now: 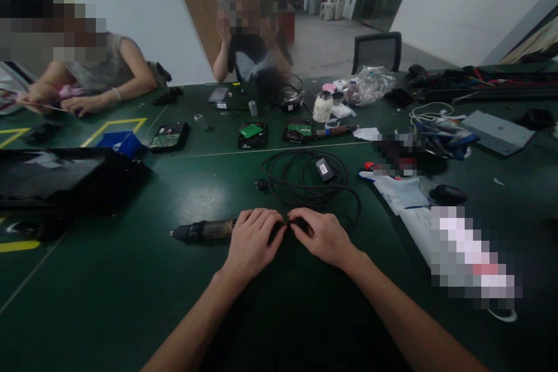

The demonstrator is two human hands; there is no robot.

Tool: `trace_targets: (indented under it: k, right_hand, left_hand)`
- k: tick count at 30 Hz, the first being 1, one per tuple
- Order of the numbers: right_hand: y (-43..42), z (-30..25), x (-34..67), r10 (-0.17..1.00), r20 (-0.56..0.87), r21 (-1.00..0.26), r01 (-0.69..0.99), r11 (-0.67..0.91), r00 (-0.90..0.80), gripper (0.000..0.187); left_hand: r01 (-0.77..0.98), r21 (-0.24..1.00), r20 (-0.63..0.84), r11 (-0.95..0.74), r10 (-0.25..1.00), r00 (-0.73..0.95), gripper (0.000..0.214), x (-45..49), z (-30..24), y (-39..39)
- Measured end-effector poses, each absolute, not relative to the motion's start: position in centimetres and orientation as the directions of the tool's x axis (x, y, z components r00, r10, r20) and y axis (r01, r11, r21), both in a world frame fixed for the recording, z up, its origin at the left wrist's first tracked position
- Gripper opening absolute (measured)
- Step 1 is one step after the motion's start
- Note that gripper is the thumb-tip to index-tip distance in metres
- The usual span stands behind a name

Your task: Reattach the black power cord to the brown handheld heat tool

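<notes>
Both forearms are bare as far as I can see, the left forearm (196, 314) and the right forearm (401, 308) slender, tapering to narrow wrists; the left hand (253, 238) and right hand (323, 236) are ungloved, slim-fingered.

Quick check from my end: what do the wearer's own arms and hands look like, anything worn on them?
The left hand and right hand are both ungloved. No ring, watch or bracelet shows on either. Both forearms are bare down to the picture's lower edge, with no sleeve or clear marking in view. Finer details, such as the nails, are too small to tell.
</notes>
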State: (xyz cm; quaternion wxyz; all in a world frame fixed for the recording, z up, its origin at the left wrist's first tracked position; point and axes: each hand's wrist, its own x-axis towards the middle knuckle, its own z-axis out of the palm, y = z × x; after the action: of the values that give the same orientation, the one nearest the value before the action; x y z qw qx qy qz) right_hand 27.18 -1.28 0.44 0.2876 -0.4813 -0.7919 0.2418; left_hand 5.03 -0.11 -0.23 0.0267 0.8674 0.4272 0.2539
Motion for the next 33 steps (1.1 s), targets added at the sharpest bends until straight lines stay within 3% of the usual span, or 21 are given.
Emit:
trace_targets:
  k: [33]
  right_hand:
    - [-1.21,0.50,27.08,0.901,0.215,-0.646,0.637,0.420,-0.376,0.018]
  left_hand:
    - [0.718,0.269,0.392,-0.641,0.754,0.527,0.015,4.98,0.03,-0.13]
